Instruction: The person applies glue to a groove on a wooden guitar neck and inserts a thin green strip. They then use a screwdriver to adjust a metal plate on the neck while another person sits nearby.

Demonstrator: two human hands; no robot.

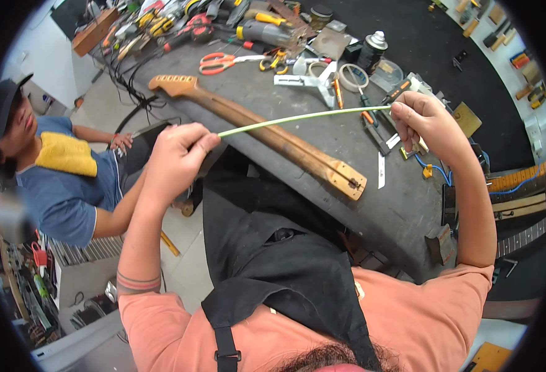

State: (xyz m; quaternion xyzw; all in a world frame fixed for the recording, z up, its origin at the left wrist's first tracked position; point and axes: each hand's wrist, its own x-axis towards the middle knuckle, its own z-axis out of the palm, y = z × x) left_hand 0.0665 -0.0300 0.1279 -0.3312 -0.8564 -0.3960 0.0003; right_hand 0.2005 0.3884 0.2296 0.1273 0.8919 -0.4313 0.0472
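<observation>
One thin green strip (304, 118) was above the grey workbench (328, 137), stretched between two hands and bent in a low arch. The left hand (183, 155) grasped one end between thumb and forefinger, with its other fingers curled inward; the right hand (429, 121) pinched the opposite end with thumb and fingertips, the remaining fingers bent loosely. Below the strip lay one wooden guitar neck (254, 124), slantwise on the bench, its wide head toward the upper left; the strip passed in front of it in this view. Beyond these, I counted two pairs of scissors, one bigger with orange handles (217, 63) and one smaller in yellow and black (274, 62), then one spray can (372, 53) with a white cap and one white angled tool (310, 85). Near the right hand there were several hand tools, partly overlapping, and one blue cable (444, 177). The power tools (266, 34) at the far side were too crowded for an exact count. One other person (62, 186), with a dark cap and one yellow cloth (67, 155) on the shoulder, was at the left; the wearer's left forearm partly covered this person.
</observation>
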